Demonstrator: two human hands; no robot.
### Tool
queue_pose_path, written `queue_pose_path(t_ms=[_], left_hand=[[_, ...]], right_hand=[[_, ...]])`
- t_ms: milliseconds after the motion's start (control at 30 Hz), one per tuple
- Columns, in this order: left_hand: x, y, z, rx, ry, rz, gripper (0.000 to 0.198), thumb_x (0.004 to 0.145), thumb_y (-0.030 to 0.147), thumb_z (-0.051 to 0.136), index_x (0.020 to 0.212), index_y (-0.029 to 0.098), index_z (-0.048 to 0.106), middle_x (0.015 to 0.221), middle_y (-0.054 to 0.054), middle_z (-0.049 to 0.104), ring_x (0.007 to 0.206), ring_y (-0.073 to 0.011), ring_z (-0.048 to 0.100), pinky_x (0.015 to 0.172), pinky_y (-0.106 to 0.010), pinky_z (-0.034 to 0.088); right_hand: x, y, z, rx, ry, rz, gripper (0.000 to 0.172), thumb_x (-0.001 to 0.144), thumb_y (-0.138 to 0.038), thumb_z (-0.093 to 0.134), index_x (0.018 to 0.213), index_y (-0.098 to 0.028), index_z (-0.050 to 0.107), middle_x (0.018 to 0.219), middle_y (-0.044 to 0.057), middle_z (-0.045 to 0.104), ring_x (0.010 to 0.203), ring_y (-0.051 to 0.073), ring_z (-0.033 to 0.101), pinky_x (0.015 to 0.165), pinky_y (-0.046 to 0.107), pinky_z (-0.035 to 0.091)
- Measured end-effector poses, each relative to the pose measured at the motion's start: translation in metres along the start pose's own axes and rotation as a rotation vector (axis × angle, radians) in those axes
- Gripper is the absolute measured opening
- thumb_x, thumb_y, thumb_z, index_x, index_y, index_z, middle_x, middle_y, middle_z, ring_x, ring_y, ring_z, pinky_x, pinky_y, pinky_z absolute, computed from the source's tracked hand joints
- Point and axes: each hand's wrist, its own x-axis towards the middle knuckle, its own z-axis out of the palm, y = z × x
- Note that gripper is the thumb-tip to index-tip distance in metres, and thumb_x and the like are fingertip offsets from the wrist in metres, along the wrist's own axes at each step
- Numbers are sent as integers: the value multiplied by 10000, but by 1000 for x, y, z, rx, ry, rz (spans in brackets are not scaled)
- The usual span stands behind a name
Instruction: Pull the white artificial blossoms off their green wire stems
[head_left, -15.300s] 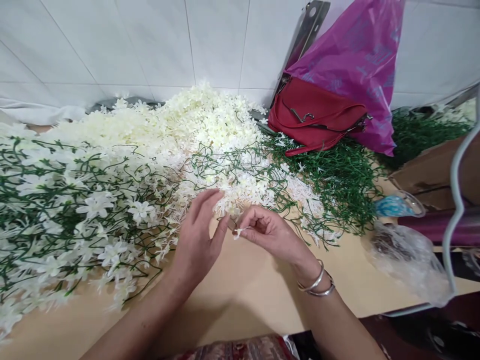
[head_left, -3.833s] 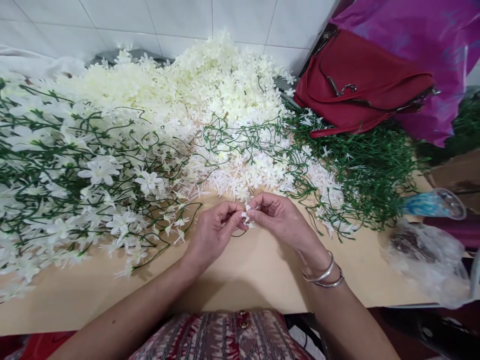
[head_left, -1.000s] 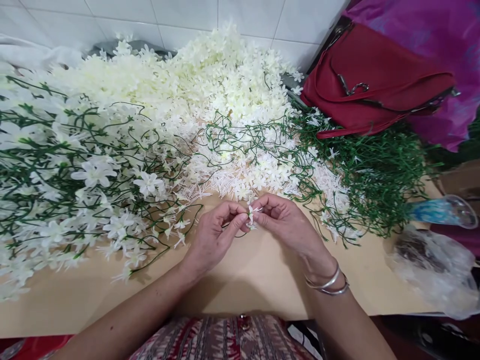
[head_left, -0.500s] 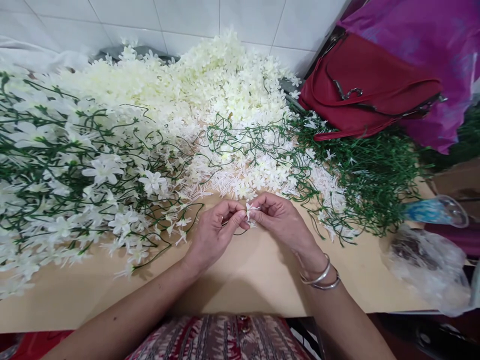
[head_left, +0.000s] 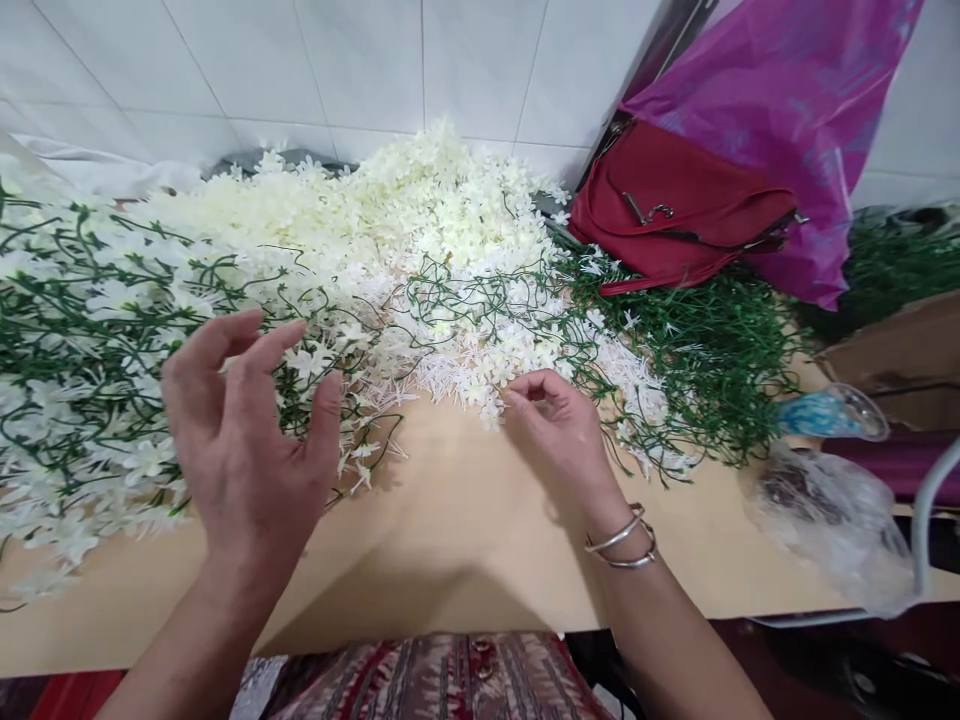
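My left hand hovers over the left pile of artificial white flowers on green stems, its fingers spread and nothing in them. At the near edge of the loose flower heads, my right hand has thumb and forefinger pinched together. Whatever is between those fingertips is too small to make out. A white flower head lies just left of them. Behind, loose white stamen pieces and curly green stems are strewn in front of a heap of creamy white petals.
A red handbag rests on bundled green stems at the right, with a purple plastic bag behind. Near the table's right end are a blue patterned cup and a clear plastic bag. A tiled wall stands at the back.
Both hands held a small white flower between them. My left hand has since let go, opened and moved left over the stemmed flowers. My right hand stays near the middle, still pinched.
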Motion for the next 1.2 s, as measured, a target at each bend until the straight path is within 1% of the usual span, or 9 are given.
queue_pose_path(t_ms=[100,167,333,500,600,733,900,1067,1200], left_hand=[[-7,11,5,-49,18,27,478,918,241,758,1382,278,652,1512,-96,543,1370,-369,537,1119,-542,507],[-14,25,17,-170,-88,60,385,950,185,706,1324,270,671,1434,-111,592,1317,-325,580,1091,-488,539],[-30,46,66,-310,-462,216,316,1048,129,499,1343,182,601,1344,-142,665,1260,-280,643,1094,-464,536],[-42,36,105,-220,-592,263,283,1068,167,475,1322,171,598,1321,-138,679,1168,-280,675,973,-434,559],[-47,28,109,-196,-596,294,239,1078,184,450,1227,207,636,1273,-105,673,1109,-253,673,936,-392,554],[-47,25,103,-189,-569,273,231,1079,216,488,1255,210,637,1208,-103,664,1042,-240,679,890,-359,554],[-44,26,98,-124,-603,322,165,1064,196,530,1118,215,684,1057,-79,699,946,-241,677,849,-363,542],[-38,29,94,-219,-473,345,116,1059,166,527,1054,180,643,1036,-83,717,963,-227,699,863,-350,550],[-35,34,89,-460,-373,193,84,994,118,589,975,199,602,1034,-58,738,990,-189,721,866,-298,552]], right_hand=[[-2,3,12,-210,-67,-146,168,962,-270,701,1126,-235,715,1087,92,685,979,256,642,902,417,526],[-2,3,18,-366,-95,-228,267,958,-265,710,1223,-235,703,1146,122,669,1045,297,622,960,468,508],[-1,3,21,-467,-75,-261,129,961,-130,636,970,-230,717,995,94,699,985,287,611,926,455,479],[-1,8,13,-357,-69,-212,168,952,-125,627,839,-240,678,871,43,692,895,249,627,861,397,476],[-1,10,9,-331,-15,-159,145,938,-129,642,845,-232,684,872,32,690,878,234,636,827,368,480],[2,10,2,-293,76,-105,75,909,-151,686,914,-225,693,933,34,694,866,220,651,794,345,501],[6,9,-4,-253,166,-151,118,905,-157,676,1004,-218,694,1023,54,683,853,205,667,800,350,544],[6,9,-11,-165,279,-151,120,1011,-226,568,1032,-223,687,1010,57,692,931,217,708,859,374,553],[8,10,-20,-210,436,-155,116,999,-273,612,1047,-220,703,1027,68,714,947,220,693,881,379,551]])
